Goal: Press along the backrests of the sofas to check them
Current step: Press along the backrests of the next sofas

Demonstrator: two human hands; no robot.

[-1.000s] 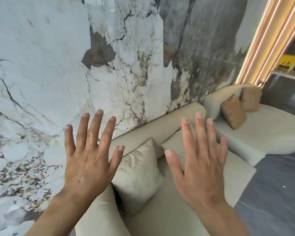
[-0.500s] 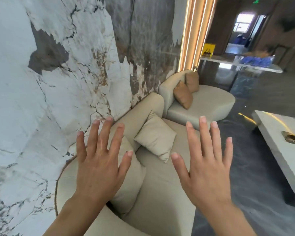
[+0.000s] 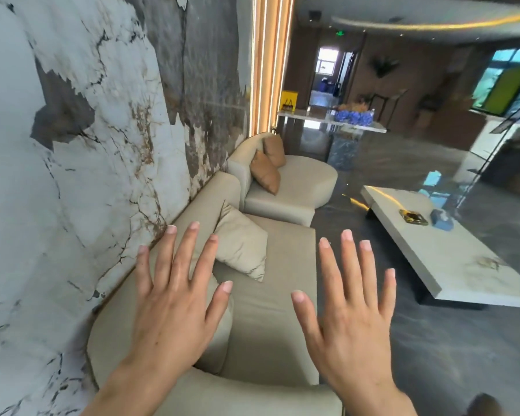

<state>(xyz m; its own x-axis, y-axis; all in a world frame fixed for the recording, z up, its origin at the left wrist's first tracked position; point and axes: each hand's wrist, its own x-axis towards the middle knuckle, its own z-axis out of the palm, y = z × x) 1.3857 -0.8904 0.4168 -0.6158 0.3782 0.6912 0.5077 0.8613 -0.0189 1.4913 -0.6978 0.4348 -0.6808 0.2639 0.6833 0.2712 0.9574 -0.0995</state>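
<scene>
Left hand (image 3: 174, 298): fingers spread flat, holding nothing, raised toward backrest (image 3: 198, 211) at eleven o'clock.
Right hand (image 3: 345, 313): likewise splayed, empty, poised for pressing.

Two bare hands and forearms, nothing worn

The left hand (image 3: 174, 304) and right hand (image 3: 347, 319) carry no rings, gloves or watch; the forearms are bare to the frame's bottom edge with no sleeve showing. The fingernails are short, rounded and unpainted, and the fingers are slender.

Two sofas (image 3: 270, 295) (image 3: 294, 187), three cushions (image 3: 242, 244) (image 3: 264, 172) (image 3: 274, 150), two hands (image 3: 174, 304) (image 3: 348, 319), one coffee table (image 3: 451, 259).
</scene>
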